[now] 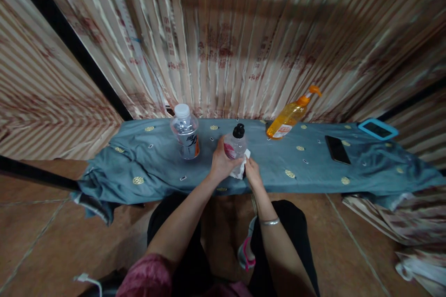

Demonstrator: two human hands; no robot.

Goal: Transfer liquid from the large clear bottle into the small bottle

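Two hands work one small bottle [236, 145]: left hand [220, 164] wrapped around it, right hand [252, 172] fingers pinching a white cloth [240, 170]. Nearby stand a water bottle [185, 131] and soap dispenser [291, 113]; a phone [337, 149] lies well apart.

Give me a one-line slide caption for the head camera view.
Left hand grips a black-capped bottle while right hand presses a white cloth against it.

On the table [146, 167], draped in blue-grey cloth, a white-capped bottle [185, 132] stands. Right of that bottle, an orange pump bottle [291, 115] leans against the curtain; farther right lie a black phone [337, 149] and a blue-framed tablet [377, 129].
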